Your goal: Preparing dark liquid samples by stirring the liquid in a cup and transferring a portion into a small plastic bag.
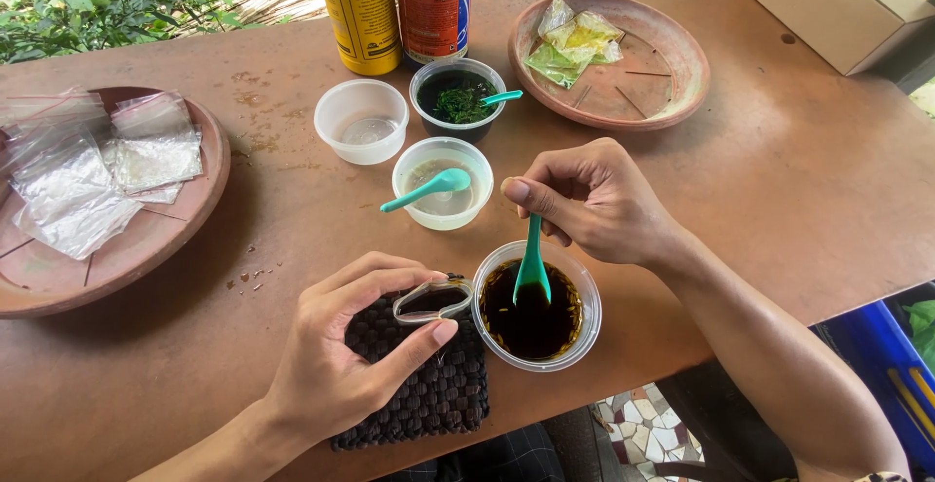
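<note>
Your right hand (594, 200) pinches the teal spoon (532, 266), its long axis running 12 to 6, bowl sunk in the cup of dark liquid (536, 318). Your left hand (355, 346) holds a small clear bag (430, 302) open at the cup's 9 o'clock; its lower part is hidden.

Outdoor setting, soft daylight. Reddish-brown flat worktop (799, 180) fills view, small crumbs scattered on left part. Green leafy plants (107, 0) beyond far edge. Patterned mosaic tile floor (648, 428) visible below near edge. Blue plastic crate (881, 365) at lower right, beside worktop.
</note>
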